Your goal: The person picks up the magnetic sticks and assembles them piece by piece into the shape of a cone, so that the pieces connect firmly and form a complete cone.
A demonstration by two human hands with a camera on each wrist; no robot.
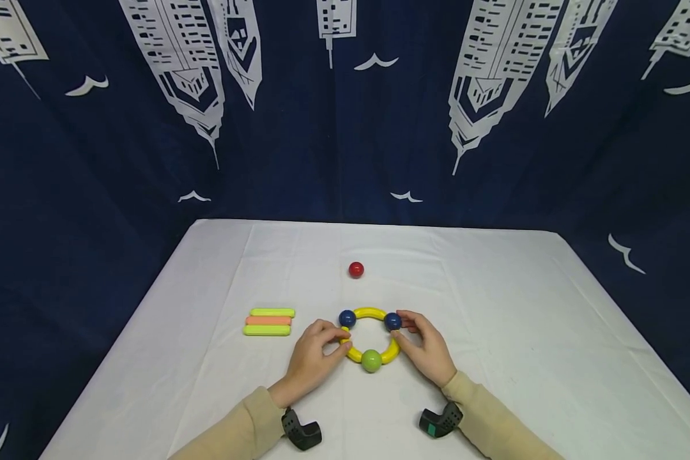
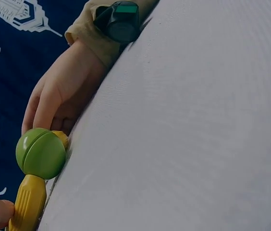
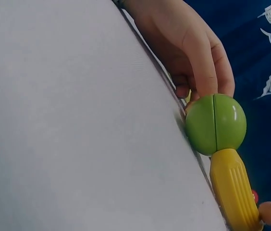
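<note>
A ring of curved yellow rods joined by balls lies on the white table: a green ball (image 1: 371, 361) at the near side and two blue balls (image 1: 347, 319) at the far side. My left hand (image 1: 313, 358) pinches the left yellow curved rod (image 1: 353, 353) between thumb and fingers. At the opposite side, my right hand (image 1: 428, 351) has its index finger at the right blue ball (image 1: 392, 321) and its thumb against the right yellow curved rod (image 1: 390, 351). Both wrist views show the green ball (image 2: 42, 153) up close, with a seam around it and grooved rods attached.
A single red ball (image 1: 356, 269) sits beyond the ring. Left of the ring, two lime rods (image 1: 266, 330) and an orange rod (image 1: 268, 321) lie side by side. Behind the white table (image 1: 494, 281) hangs a dark blue patterned curtain (image 1: 333, 147).
</note>
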